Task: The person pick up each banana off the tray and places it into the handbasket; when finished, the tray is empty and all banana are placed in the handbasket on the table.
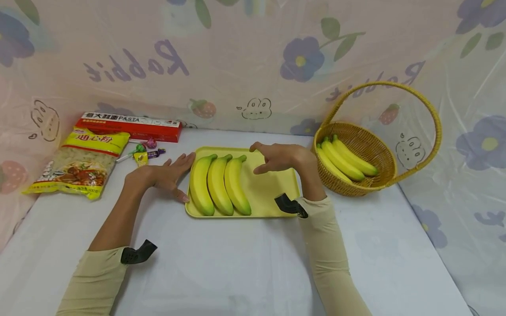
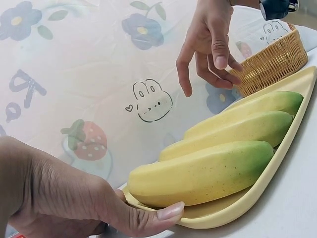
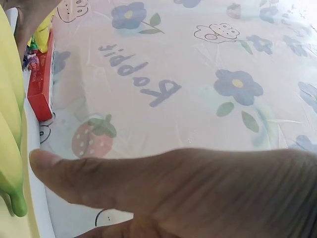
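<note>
Three yellow bananas lie side by side on the left half of a yellow tray, stems toward the back. At the tray's left edge is my left hand, fingers spread and fairly straight. Its thumb lies along the rim next to the nearest banana in the left wrist view. My right hand hovers over the right half of the tray, apart from the bananas, with nothing in its grasp. Its thumb and index finger are parted; the other fingers are mostly hidden in the head view.
To the right stands a wicker basket with a tall handle, holding three more bananas. A pasta bag, a red pasta box and several wrapped candies are at the back left. A printed curtain hangs behind.
</note>
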A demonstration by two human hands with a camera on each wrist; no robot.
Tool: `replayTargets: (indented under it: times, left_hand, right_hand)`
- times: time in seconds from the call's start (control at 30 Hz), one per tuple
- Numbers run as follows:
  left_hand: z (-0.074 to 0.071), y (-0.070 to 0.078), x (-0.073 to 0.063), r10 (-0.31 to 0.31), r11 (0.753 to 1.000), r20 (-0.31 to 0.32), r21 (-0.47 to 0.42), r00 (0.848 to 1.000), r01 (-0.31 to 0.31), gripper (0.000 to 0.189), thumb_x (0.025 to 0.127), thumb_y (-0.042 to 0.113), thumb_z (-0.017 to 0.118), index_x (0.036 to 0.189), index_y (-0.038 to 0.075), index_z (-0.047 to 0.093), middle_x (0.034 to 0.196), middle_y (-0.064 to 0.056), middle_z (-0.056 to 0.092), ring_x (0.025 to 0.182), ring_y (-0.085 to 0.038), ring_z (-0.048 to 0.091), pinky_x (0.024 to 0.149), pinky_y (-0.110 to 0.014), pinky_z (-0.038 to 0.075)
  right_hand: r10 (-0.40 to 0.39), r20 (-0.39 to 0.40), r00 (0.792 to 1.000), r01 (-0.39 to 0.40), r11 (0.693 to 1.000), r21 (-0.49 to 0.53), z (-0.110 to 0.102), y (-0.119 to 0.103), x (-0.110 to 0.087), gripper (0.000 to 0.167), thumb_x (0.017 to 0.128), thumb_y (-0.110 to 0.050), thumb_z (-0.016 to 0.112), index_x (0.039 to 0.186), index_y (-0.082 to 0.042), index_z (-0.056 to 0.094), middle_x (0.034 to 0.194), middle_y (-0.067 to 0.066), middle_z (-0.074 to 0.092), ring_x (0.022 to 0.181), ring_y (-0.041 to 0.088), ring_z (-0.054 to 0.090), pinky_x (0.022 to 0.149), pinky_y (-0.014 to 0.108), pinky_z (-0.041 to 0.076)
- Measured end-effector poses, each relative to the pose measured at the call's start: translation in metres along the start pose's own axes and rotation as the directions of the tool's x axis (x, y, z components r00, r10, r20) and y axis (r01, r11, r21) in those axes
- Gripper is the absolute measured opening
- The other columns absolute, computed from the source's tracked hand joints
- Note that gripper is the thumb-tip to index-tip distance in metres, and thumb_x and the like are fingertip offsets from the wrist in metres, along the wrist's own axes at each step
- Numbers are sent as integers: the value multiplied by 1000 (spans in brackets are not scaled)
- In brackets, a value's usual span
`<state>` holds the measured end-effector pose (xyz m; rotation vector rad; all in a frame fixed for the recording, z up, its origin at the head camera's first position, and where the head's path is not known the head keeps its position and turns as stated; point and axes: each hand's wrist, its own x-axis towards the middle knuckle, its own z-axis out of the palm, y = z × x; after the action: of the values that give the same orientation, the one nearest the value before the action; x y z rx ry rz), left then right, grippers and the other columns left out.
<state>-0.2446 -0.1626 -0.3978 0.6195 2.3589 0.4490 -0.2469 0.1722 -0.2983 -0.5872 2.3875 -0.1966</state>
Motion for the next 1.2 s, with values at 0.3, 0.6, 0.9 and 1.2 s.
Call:
replayTargets:
  times: [0.3, 0.6, 0.9, 1.2]
  left_hand:
    - [-1, -1, 0, 1, 1000, -1, -1, 1000, -1, 144, 75, 52, 89, 166, 2, -11, 175, -24, -11, 162, -47, -11, 130, -70, -4]
    - [0, -1, 0, 3, 1000, 1, 4, 1000, -3, 144, 75, 53, 89, 166, 2, -12, 175, -24, -11, 162, -47, -11, 129, -70, -3]
    - [0, 0, 1, 8, 1000, -1, 6, 1000, -8, 145, 75, 53, 89, 166, 3, -13, 175, -24, -12, 162, -47, -11, 130, -70, -2]
    - [0, 0, 0, 6, 1000, -3, 5, 1000, -6, 145, 75, 53, 89, 166, 3, -12, 175, -23, -12, 162, -47, -11, 129, -70, -3]
  right_hand:
    - [-17, 40, 999, 17, 1000, -17, 7, -14, 14, 74, 105, -48, 59, 163, -19, 23, 148, 15, 61, 138, 28, 59, 121, 50, 43]
    - [-67, 105, 992, 72, 997, -43, 23, -35, 36, 74, 103, -53, 60, 162, -22, 26, 163, 10, 48, 147, 25, 51, 125, 45, 39]
    - [-74, 178, 981, 76, 997, -5, 29, -41, 44, 49, 104, -45, 63, 145, -27, 45, 116, 4, 60, 98, 27, 67, 84, 33, 56]
    - [-3, 176, 984, 3, 1000, 0, 30, -39, 44, 42, 98, -36, 74, 127, -26, 46, 79, -3, 39, 57, 14, 43, 66, 29, 42]
